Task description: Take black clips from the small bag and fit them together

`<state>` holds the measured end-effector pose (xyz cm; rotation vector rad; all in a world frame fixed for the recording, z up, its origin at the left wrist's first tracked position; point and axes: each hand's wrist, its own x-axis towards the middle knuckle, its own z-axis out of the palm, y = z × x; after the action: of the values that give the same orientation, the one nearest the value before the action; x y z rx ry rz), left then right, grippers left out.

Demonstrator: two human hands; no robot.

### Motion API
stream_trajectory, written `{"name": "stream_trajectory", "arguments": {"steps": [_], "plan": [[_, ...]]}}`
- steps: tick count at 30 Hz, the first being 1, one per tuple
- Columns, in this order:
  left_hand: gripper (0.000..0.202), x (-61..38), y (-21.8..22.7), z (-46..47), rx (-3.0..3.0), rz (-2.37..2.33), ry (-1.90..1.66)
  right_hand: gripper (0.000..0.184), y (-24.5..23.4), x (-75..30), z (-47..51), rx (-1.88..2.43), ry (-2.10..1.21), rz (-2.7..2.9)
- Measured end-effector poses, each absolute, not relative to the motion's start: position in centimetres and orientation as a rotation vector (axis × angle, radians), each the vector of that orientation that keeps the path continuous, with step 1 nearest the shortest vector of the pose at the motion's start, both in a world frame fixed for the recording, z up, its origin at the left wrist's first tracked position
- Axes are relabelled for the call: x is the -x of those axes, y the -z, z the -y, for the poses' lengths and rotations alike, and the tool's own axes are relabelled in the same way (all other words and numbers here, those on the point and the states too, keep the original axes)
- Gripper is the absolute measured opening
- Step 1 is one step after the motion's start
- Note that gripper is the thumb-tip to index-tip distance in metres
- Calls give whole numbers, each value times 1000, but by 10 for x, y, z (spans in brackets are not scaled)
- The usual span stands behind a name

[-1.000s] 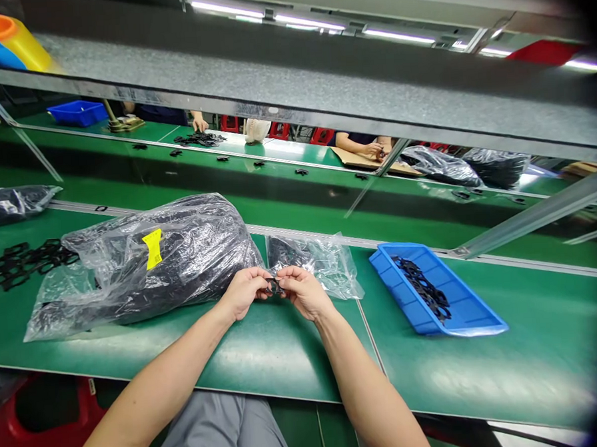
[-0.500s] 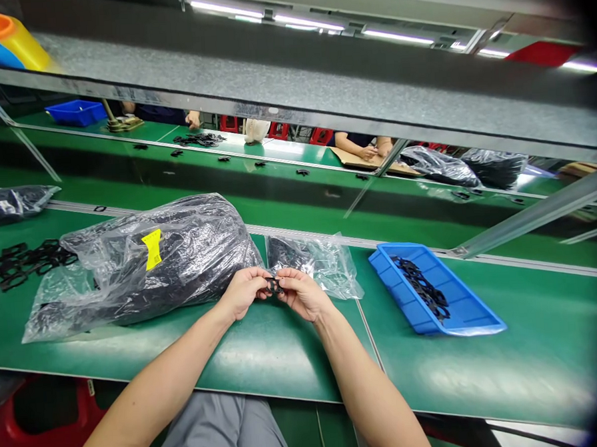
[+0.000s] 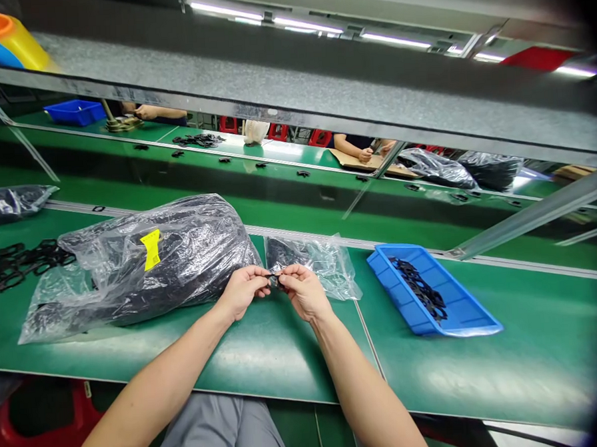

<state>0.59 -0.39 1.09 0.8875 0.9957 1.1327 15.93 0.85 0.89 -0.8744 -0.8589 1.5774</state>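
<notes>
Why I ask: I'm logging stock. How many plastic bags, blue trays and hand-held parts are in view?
Plastic bags: 5
Blue trays: 2
Black part pinched between left hand and right hand: 1
Total: 8

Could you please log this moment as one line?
left hand + right hand: both pinching small black part | behind: large plastic bag | right: blue tray holding black parts

Green benches [image 3: 285, 357], grey shelf [image 3: 322, 95] overhead (strip lights [image 3: 393, 40] lit)
</notes>
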Motion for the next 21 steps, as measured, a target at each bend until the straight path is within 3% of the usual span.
{"name": "stream_trajectory", "arguments": {"steps": [8, 21], "plan": [[17, -6, -13, 7, -846, -866, -1094, 29, -12, -160, -9, 867, -1574, 850], [18, -3, -11, 4, -842, -926, -1135, 21, -11, -165, -10, 744, -1949, 793]]}}
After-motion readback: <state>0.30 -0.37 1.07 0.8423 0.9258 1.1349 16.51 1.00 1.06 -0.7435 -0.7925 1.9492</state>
